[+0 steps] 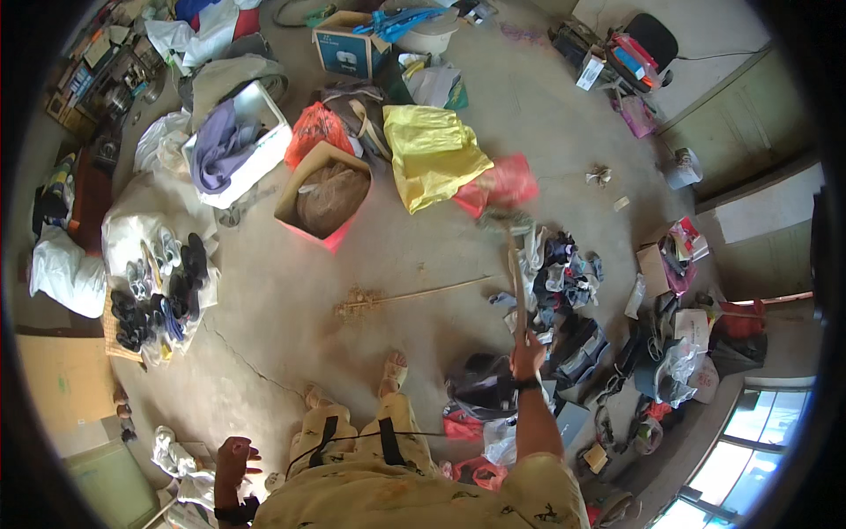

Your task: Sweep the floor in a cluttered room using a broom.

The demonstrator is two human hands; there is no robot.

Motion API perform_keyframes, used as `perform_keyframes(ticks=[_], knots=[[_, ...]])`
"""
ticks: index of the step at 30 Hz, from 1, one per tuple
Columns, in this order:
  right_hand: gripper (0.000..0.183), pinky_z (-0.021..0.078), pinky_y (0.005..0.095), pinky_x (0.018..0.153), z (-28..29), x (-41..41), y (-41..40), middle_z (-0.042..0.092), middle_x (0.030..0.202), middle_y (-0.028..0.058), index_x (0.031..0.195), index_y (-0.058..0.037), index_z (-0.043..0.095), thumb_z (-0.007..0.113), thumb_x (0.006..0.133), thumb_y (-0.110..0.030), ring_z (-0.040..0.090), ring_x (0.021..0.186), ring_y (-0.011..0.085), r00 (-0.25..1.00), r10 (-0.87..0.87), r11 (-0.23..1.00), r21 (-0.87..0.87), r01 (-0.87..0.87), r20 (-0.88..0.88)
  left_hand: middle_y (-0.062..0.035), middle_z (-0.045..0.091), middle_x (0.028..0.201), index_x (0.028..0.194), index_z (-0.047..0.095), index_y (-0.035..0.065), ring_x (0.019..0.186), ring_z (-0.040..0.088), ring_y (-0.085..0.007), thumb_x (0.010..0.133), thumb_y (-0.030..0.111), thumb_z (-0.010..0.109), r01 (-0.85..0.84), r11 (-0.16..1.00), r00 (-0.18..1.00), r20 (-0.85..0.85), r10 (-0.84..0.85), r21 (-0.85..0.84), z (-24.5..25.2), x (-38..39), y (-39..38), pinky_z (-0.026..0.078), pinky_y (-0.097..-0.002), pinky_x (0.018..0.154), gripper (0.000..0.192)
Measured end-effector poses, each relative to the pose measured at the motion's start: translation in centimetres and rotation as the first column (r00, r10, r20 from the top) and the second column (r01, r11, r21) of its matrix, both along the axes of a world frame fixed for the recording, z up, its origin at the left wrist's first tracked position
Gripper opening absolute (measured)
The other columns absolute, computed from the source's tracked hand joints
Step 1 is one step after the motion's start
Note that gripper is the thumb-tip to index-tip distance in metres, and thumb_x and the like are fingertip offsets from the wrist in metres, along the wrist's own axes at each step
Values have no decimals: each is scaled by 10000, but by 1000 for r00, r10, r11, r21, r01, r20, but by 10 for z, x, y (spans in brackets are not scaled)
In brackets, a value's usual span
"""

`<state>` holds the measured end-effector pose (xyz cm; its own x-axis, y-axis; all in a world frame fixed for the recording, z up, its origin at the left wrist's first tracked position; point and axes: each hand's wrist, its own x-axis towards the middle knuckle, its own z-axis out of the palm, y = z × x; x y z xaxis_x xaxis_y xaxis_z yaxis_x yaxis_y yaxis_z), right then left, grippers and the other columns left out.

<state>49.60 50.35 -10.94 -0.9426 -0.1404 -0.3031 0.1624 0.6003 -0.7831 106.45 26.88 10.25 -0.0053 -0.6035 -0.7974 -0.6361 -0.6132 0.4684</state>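
My right hand grips the wooden handle of a long tool. Its greyish head, perhaps a broom's, is blurred and meets the lower edge of a red plastic bag. That bag is blurred too and lies against a crumpled yellow bag. Right of the handle spreads a heap of socks and small clothes. My left hand hangs at my side with fingers loosely bent, holding nothing. On the floor ahead of my feet, a thin stick runs to scattered brown debris.
A box with a brown bundle and a white foam box with purple cloth stand ahead left. Several shoes rest on sheeting at left. Black bags lie by my right leg. Boxes and bags line the right wall.
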Motion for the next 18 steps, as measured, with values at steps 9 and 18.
perform_keyframes(ticks=[9, 18], knots=[[150, 291, 244, 255, 32, 8, -10, 373, 446, -28, 916, -100, 641, 537, 876, -200, 388, 292, 92, 895, -325, 878, -255, 405, 306, -178, 584, 849, 1039, 491, 1, 748, 629, -263, 860, 143, 480, -24, 1000, 999, 28, 24, 5, 8, -11, 4, 567, -390, 533, 228], [349, 314, 242, 272, 96, 114, 97, 417, 466, -17, 1184, -169, 582, 506, 844, -197, 393, 304, 92, 904, -20, 995, 101, -26, 428, -102, 602, 817, 1011, 544, -2, 737, 617, -172, 860, 185, 497, 72, 997, 995, -72, -71, 9, -14, -61, -13, 539, -306, 571, 245]])
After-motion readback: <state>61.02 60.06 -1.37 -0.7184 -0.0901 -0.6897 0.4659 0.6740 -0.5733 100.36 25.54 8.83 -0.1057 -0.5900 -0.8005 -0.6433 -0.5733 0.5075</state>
